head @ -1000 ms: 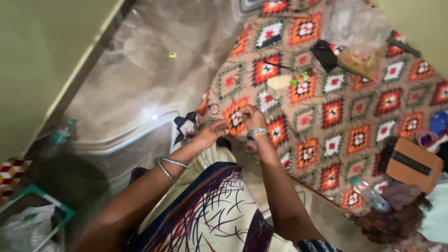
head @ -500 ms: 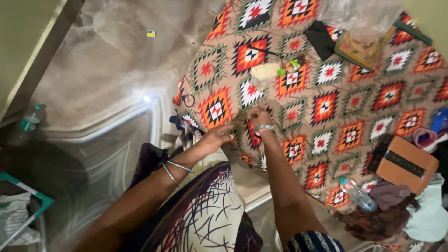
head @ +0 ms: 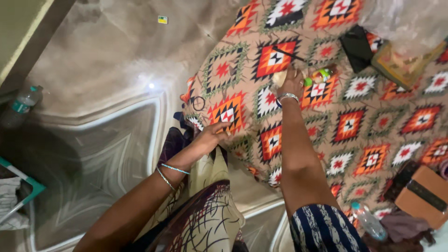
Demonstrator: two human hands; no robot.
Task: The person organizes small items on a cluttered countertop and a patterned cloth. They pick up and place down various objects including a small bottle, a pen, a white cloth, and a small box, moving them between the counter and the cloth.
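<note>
A patterned blanket [head: 364, 116] with orange, red and white diamonds covers the floor to the right. My right hand [head: 291, 85], with a bangle at the wrist, is stretched far out and lies on a pale yellow lump [head: 278, 78]; its fingers are hidden. Beside that hand lies a small bottle with a green cap [head: 319, 74]. My left hand [head: 210, 136] stays close to me, fingers pinched on the blanket's near edge. Patterned cloth drapes over my lap.
A thin black stick [head: 289, 53], a black pouch [head: 357, 44], a flat book-like box [head: 401, 63] and a clear plastic bag [head: 406, 23] lie further out. A ring [head: 199, 103] sits at the blanket's left edge. A water bottle [head: 368, 219] and brown box [head: 424, 193] lie lower right. Another bottle [head: 21, 105] stands far left.
My right hand has left the spot beside my left hand and reached outward to the pale lump and small bottle. My left hand has stayed at the blanket's edge.
</note>
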